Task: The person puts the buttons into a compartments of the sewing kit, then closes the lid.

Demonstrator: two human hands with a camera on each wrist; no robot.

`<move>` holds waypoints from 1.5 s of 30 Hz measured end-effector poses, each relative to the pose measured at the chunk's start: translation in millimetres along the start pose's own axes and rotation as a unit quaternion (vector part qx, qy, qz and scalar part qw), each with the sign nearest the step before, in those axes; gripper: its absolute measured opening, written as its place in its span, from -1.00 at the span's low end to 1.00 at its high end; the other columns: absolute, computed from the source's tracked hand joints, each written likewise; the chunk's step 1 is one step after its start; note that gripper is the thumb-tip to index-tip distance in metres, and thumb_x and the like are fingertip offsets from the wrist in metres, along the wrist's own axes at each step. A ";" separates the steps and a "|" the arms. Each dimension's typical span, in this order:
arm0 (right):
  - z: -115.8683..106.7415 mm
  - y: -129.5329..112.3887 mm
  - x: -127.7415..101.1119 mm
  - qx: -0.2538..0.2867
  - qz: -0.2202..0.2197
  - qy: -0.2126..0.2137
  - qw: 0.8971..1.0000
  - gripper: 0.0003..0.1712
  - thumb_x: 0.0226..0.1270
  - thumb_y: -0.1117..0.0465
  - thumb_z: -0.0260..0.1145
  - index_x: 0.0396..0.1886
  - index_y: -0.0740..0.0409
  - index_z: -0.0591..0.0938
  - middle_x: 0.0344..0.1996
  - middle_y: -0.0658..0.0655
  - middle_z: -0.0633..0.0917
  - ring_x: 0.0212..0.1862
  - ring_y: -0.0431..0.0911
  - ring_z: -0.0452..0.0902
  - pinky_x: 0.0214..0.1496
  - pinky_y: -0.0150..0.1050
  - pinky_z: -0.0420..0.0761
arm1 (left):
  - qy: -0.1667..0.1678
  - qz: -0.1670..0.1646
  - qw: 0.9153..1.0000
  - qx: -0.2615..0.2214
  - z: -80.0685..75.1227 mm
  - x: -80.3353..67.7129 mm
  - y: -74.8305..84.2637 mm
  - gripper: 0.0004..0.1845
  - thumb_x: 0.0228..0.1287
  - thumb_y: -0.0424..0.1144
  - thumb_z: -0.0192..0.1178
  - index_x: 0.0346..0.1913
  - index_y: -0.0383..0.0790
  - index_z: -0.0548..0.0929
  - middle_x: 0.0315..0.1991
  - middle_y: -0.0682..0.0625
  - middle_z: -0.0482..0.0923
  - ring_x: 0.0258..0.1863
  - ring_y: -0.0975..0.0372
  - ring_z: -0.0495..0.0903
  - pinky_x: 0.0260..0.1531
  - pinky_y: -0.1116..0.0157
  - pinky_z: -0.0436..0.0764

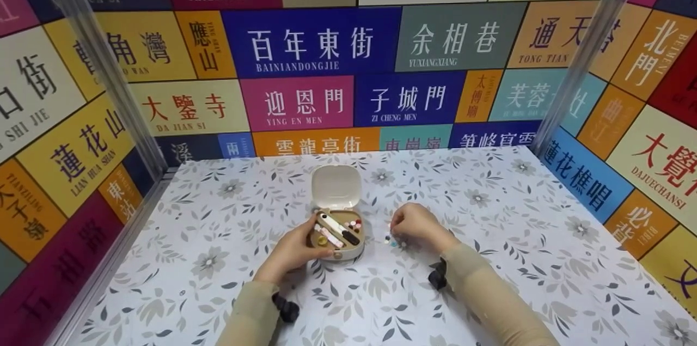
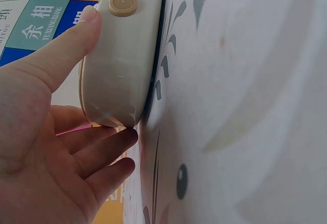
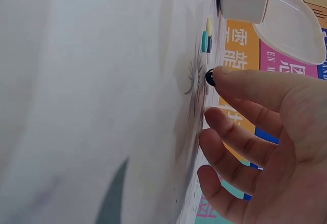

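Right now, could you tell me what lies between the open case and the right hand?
In the head view, small buttons lie on the tablecloth between case and right hand.

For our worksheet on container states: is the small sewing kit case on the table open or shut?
Open. The sewing kit case has its lid tipped up behind the base, showing thread spools and tools inside. The left hand holds the base.
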State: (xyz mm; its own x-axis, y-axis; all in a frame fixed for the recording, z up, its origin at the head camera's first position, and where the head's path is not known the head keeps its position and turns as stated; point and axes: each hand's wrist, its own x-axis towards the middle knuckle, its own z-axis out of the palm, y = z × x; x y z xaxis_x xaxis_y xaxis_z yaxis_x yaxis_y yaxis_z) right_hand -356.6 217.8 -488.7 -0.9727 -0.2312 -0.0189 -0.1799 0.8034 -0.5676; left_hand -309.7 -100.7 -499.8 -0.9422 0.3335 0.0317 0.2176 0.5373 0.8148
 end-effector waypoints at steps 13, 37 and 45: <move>-5.3 5.4 3.0 0.066 0.023 0.004 0.998 -0.92 0.08 0.24 0.43 -0.54 0.10 0.72 -0.63 0.02 0.64 -0.59 -0.18 0.44 -0.57 -0.36 0.43 | -0.002 -0.007 1.000 -0.005 0.0 1.1 -0.8 0.16 -0.09 0.10 0.51 0.52 -0.19 0.09 0.46 -0.15 0.15 0.41 -0.01 0.18 0.40 0.03 0.10; -19.4 2.4 4.1 0.101 0.013 0.008 0.995 -0.90 0.12 0.21 0.41 -0.49 0.15 0.74 -0.57 -0.03 0.65 -0.53 -0.18 0.43 -0.49 -0.35 0.46 | -0.002 -0.012 1.000 -0.003 -0.4 2.6 1.6 0.14 -0.08 0.08 0.51 0.52 -0.14 0.10 0.44 -0.15 0.20 0.38 -0.02 0.23 0.38 0.02 0.15; -19.4 2.4 3.4 0.110 0.016 0.011 0.994 -0.92 0.12 0.23 0.39 -0.47 0.16 0.74 -0.52 -0.02 0.70 -0.52 -0.18 0.45 -0.48 -0.37 0.47 | -0.001 -0.017 1.000 -0.003 0.3 0.5 -0.4 0.15 -0.09 0.08 0.51 0.52 -0.16 0.09 0.45 -0.15 0.17 0.40 -0.01 0.20 0.39 0.02 0.12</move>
State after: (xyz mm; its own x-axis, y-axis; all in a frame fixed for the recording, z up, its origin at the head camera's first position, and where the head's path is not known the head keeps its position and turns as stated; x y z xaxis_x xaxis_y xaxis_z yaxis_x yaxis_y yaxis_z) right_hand -363.1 229.6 -474.2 -0.9809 -0.1934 -0.0223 -0.1154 0.6699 -0.7334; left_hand -310.2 -100.5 -500.2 -0.9486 0.3163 0.0019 0.1831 0.5440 0.8189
